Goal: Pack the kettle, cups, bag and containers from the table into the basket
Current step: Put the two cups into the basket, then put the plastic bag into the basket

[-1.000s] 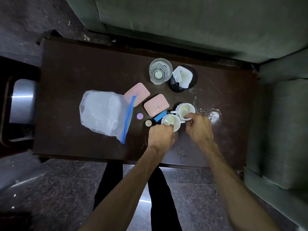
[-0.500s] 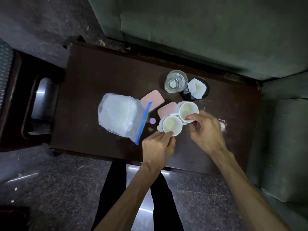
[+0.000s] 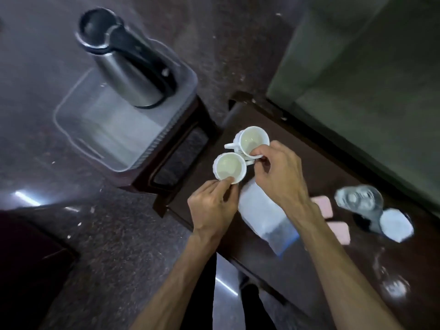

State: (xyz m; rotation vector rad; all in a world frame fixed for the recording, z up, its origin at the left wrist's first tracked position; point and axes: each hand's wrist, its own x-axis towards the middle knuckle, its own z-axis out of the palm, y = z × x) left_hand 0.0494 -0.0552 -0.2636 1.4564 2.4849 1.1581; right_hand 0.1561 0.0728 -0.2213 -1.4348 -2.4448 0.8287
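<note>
My left hand [image 3: 212,208] pinches the rim of a white cup [image 3: 229,167], held in the air above the left end of the dark table [image 3: 297,270]. My right hand [image 3: 281,175] grips a second white cup [image 3: 252,140] just beyond it. A steel kettle [image 3: 123,65] with a black handle stands in the clear plastic basket [image 3: 78,144] on a small stool at the left. The clear zip bag [image 3: 264,215] lies on the table under my right forearm. Two pink containers [image 3: 323,206] [image 3: 339,232] lie to its right.
A clear glass jar [image 3: 357,201] and a black holder with white tissue [image 3: 395,225] stand at the table's right. A green sofa [image 3: 369,79] runs behind the table. The dark stool [image 3: 181,158] under the basket sits close to the table's left end. Speckled floor surrounds them.
Both hands have lifted the two cups off the table and carried them left, toward the basket. The view has swung left, bringing the kettle and basket into sight.
</note>
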